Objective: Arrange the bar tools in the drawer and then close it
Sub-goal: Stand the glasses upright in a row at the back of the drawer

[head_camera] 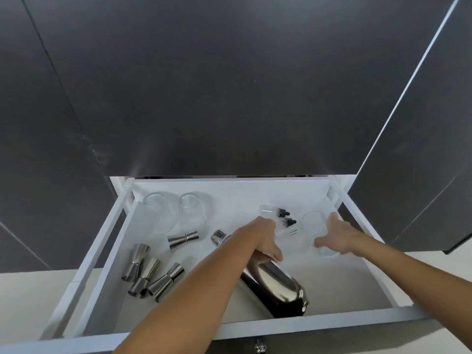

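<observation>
Both hands reach inside the open drawer, near its right wall.

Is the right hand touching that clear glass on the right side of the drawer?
Touching. The head view shows the right hand wrapped around the clear glass, thumb and fingers against its sides.

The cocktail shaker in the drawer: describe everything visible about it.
The cocktail shaker is polished, mirror-like metal, seemingly steel, with dark reflections along its rounded body. It lies on its side on the white floor of the open drawer, set diagonally: the capped narrow end points toward the back left, the wide base toward the front wall. The left forearm crosses over its neck and hides the middle, and the left hand rests at its upper body. Whether the base touches the front wall cannot be told.
</observation>
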Motion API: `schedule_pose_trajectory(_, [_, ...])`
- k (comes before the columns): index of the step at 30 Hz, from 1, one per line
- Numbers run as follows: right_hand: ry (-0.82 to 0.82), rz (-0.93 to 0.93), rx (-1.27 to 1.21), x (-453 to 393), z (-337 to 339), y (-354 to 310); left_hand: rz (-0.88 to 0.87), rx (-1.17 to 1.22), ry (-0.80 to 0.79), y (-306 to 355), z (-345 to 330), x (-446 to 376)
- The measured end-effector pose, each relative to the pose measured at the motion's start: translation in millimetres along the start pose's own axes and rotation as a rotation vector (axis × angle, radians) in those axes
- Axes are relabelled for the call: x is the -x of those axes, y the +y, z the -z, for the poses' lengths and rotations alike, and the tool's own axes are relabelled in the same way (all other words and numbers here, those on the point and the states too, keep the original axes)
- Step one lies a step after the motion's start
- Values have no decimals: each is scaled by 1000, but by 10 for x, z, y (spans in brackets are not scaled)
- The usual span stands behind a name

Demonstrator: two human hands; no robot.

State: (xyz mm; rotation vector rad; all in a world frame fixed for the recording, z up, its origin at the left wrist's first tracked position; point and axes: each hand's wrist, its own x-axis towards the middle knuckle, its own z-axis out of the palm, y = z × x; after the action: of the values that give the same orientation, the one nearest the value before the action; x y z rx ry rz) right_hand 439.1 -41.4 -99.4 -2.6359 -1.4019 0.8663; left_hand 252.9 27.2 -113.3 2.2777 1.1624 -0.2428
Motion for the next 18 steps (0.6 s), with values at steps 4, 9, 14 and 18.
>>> schedule_pose_trajectory(4, [37, 34, -173, 10, 173, -81, -22, 130, 143, -203, 197, 138])
schedule_pose_trajectory(9, [0, 168, -307, 128, 257, -341, 33, 205, 404, -610, 484, 376])
schedule_pose_trajectory(14, [73, 294, -275, 168, 116, -691, 150, 153, 537, -916, 559, 445])
schedule_pose_trajectory(18, [174, 402, -160, 123, 1, -959, 172, 112, 552, -967, 547, 412])
